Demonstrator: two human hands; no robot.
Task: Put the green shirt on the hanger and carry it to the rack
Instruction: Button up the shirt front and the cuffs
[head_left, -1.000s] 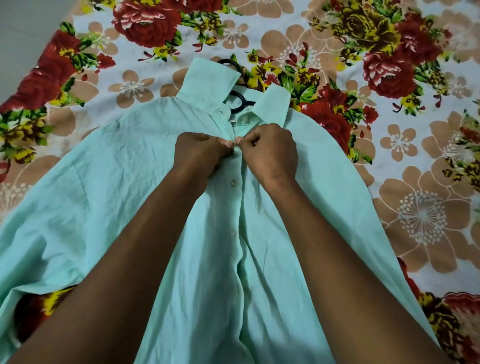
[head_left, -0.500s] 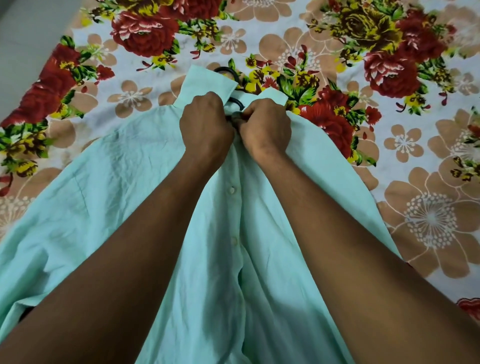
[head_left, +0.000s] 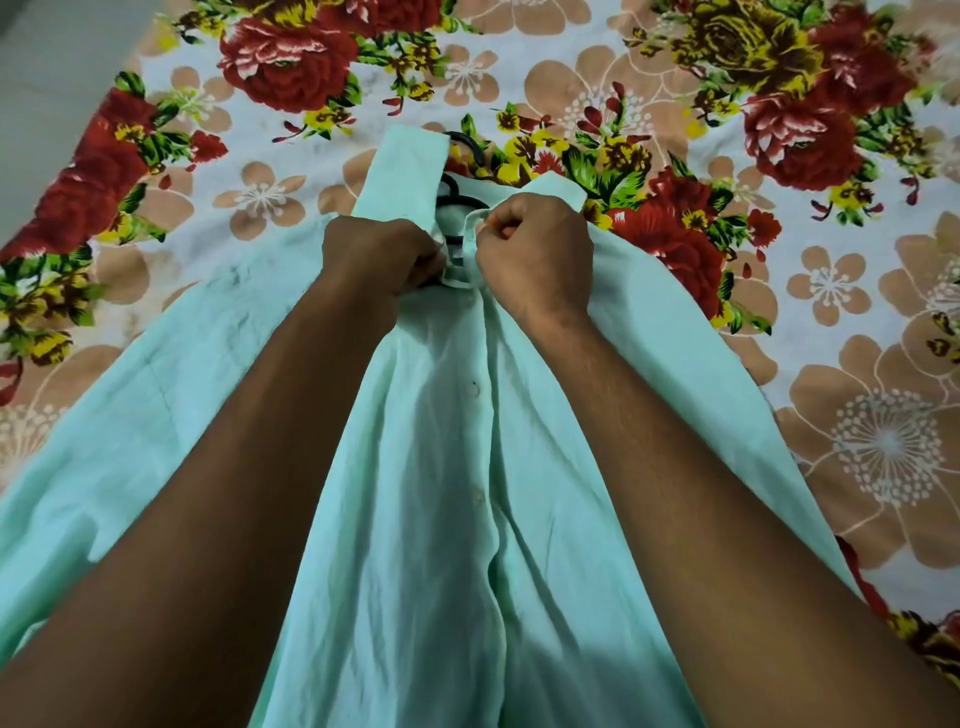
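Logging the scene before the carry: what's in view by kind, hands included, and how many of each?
Shirt: 1
Hanger: 1
Bedsheet: 1
Hands: 2, left hand and right hand, each with a grip on the shirt at the collar
Total: 5

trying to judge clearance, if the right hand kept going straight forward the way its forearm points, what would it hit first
Probably the mint-green button shirt's raised collar flap just ahead of the right hand, then the floral bedsheet. The black plastic hanger hook sits off to its left. Depth is unclear.
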